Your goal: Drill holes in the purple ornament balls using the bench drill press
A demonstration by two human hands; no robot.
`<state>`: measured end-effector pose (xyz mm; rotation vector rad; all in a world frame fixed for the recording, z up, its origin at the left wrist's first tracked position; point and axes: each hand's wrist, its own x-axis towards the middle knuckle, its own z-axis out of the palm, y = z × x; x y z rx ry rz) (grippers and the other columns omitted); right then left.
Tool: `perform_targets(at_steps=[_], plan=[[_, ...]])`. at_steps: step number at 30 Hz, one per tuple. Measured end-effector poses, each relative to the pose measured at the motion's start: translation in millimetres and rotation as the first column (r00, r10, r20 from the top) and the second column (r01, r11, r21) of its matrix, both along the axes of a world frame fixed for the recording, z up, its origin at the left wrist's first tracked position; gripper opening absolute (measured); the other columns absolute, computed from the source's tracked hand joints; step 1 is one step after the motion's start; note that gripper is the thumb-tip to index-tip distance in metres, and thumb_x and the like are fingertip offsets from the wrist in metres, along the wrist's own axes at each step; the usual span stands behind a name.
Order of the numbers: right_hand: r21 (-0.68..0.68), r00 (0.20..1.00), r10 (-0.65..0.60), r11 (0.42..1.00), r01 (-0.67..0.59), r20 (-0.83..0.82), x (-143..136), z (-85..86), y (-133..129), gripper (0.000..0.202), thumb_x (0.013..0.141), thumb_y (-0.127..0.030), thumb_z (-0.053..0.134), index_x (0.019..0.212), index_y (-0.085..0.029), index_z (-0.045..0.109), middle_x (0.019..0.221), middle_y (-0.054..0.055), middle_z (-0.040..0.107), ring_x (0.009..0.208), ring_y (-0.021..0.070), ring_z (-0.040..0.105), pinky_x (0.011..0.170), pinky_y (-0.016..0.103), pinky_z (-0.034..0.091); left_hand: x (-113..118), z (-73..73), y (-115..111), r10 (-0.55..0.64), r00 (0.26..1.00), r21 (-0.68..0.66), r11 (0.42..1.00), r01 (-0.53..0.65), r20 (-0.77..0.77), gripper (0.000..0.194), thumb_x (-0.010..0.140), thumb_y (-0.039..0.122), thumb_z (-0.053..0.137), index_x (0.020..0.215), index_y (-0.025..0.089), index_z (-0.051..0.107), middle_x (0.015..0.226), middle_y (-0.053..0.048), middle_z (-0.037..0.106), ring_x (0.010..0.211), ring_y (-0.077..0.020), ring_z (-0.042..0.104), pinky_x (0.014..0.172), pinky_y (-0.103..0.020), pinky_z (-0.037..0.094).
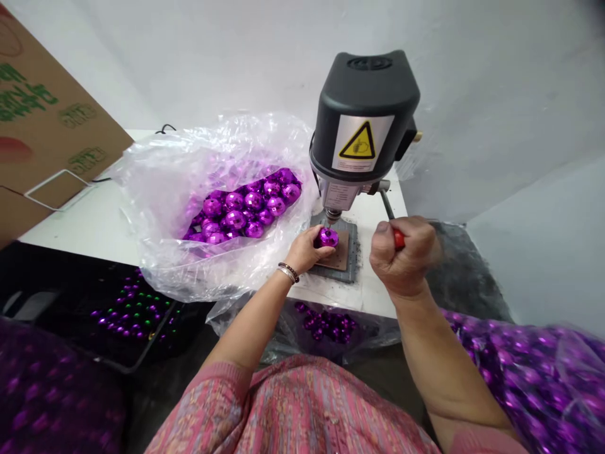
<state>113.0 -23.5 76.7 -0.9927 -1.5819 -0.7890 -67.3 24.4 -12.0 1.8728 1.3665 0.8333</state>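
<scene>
My left hand point(305, 250) grips a shiny purple faceted ball point(328, 238) from its left side, closed around it. The ball rests on a brown board point(344, 252) lying over the grey base plate point(350, 272) of a small drill press point(368, 107). Right above the ball is the drill chuck point(333, 215), its bit at the ball's top. On the press's right side, my right hand point(404, 255) is wrapped round the red-tipped feed lever point(388, 205). Left of the press, an open clear plastic bag point(155, 208) holds many similar purple balls point(235, 219).
A cardboard box point(51, 120) stands at the left of the white table point(85, 236). Under the front edge hangs a plastic bag with purple balls point(326, 325). Large bags of purple balls point(534, 372) lie at lower right and lower left. A wall rises behind.
</scene>
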Motion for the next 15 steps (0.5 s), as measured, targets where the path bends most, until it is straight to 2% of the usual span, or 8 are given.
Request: perform_targets(at_steps=[9,12,14,15], plan=[[0.070,0.994,0.073,0.995,-0.068,-0.076,-11,-12.8,3,0.008,0.085,-0.015,0.053,0.087,-0.018,0.046,0.067,-0.002,0.049,0.060,0.0070,0.046,0.060,0.021,0.040,0,-1.7,-1,-0.022,1.000,0.023,0.999,0.022,-0.002,0.049,0.074,0.028,0.078,0.120,0.017,0.065,0.115,-0.008,0.070,0.105,-0.0228,0.064,0.098,-0.035,0.049],[0.086,0.987,0.063,0.995,-0.050,-0.146,-12,5.6,7,0.004,0.088,-0.017,0.051,0.085,-0.017,0.048,0.066,-0.002,0.047,0.059,0.0061,0.044,0.057,0.020,0.036,2,2.7,-1,-0.017,1.000,-0.004,1.000,0.017,-0.012,0.047,0.074,0.030,0.078,0.118,0.018,0.066,0.108,-0.005,0.071,0.100,-0.0214,0.065,0.094,-0.033,0.050],[0.042,0.978,0.043,0.999,-0.035,-0.206,-10,28.9,12,0.008,0.090,-0.020,0.051,0.083,-0.016,0.050,0.065,-0.003,0.046,0.058,0.0049,0.042,0.056,0.020,0.033,2,5.7,-3,-0.017,1.000,-0.033,0.999,0.016,-0.019,0.044,0.076,0.031,0.075,0.117,0.019,0.066,0.103,-0.004,0.072,0.095,-0.0207,0.065,0.090,-0.033,0.052],[-0.028,0.967,0.043,0.998,-0.052,-0.252,-8,41.6,15,0.013,0.090,-0.023,0.052,0.080,-0.015,0.051,0.064,-0.003,0.045,0.057,0.0038,0.040,0.056,0.019,0.032,1,6.5,-6,-0.025,0.999,-0.034,0.999,0.024,-0.021,0.044,0.076,0.030,0.074,0.117,0.018,0.066,0.103,-0.004,0.072,0.094,-0.0210,0.066,0.089,-0.034,0.052]])
